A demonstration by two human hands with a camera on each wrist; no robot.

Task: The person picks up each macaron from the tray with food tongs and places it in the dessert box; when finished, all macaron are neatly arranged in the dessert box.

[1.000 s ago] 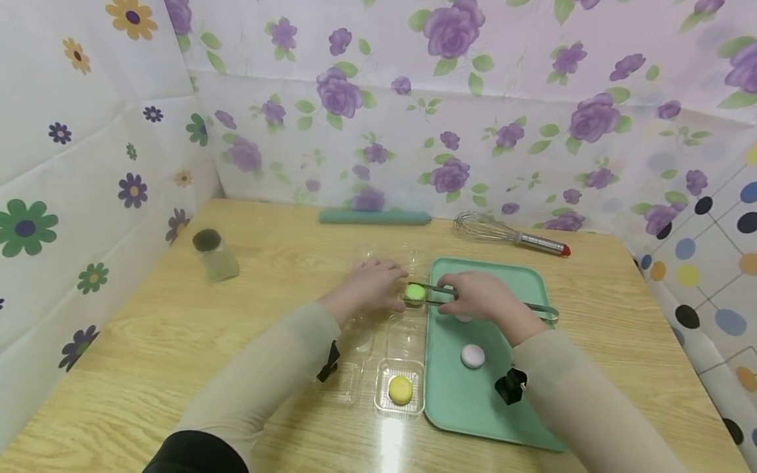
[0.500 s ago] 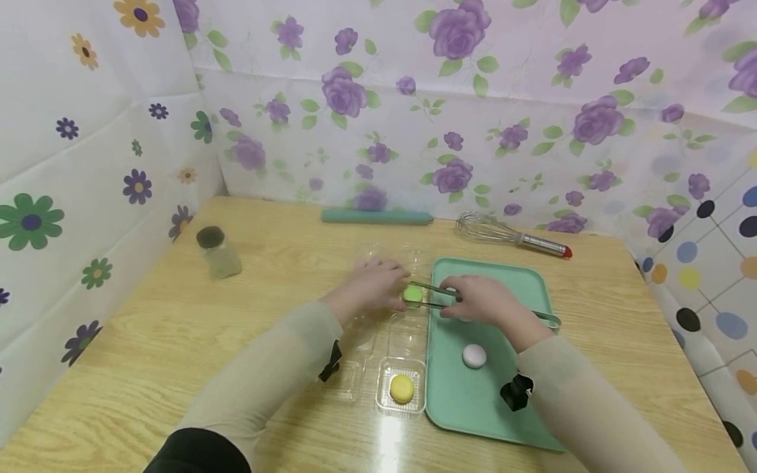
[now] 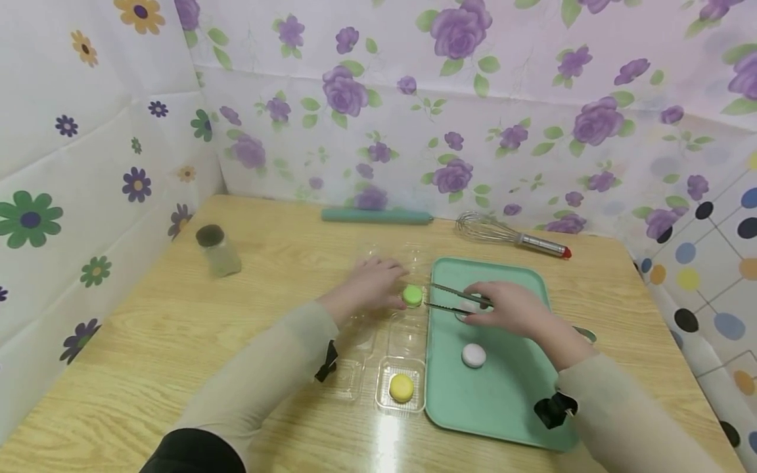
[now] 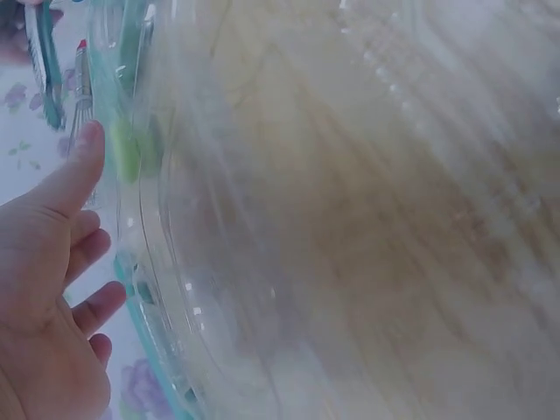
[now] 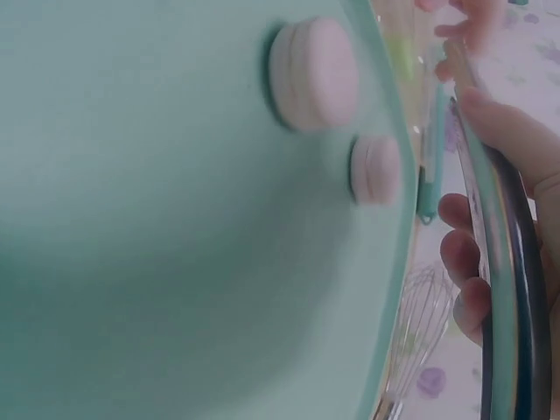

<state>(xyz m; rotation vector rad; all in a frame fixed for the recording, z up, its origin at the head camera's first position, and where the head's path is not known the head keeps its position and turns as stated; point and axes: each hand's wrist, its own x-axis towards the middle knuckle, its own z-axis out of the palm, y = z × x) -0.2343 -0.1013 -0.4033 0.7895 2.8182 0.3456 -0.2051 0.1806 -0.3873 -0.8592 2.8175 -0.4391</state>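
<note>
My right hand (image 3: 511,307) grips metal tongs (image 5: 499,254) over the green tray (image 3: 467,407), their arms spread apart. A green macaron (image 3: 412,295) sits in a clear plastic container just left of the tong tips, apart from them. My left hand (image 3: 374,286) is beside that macaron with its fingers loosely extended; whether it touches the plastic is unclear. On the tray lie two pale pink macarons, a nearer one (image 3: 474,355) and a farther one (image 5: 378,169), which the tongs partly cover in the head view. A yellow macaron (image 3: 401,388) rests in the nearest clear container (image 3: 381,402).
More clear plastic compartments (image 3: 408,335) and lids (image 3: 345,380) lie left of the tray. At the back are a teal rolling pin (image 3: 376,216) and a whisk (image 3: 508,235). A dark-lidded jar (image 3: 219,253) stands at left. Patterned sheets surround the wooden table (image 3: 177,368).
The tongs have parted from the green macaron, which stays in the clear container. My right hand has drawn back to the right with the tongs. My left hand has barely moved.
</note>
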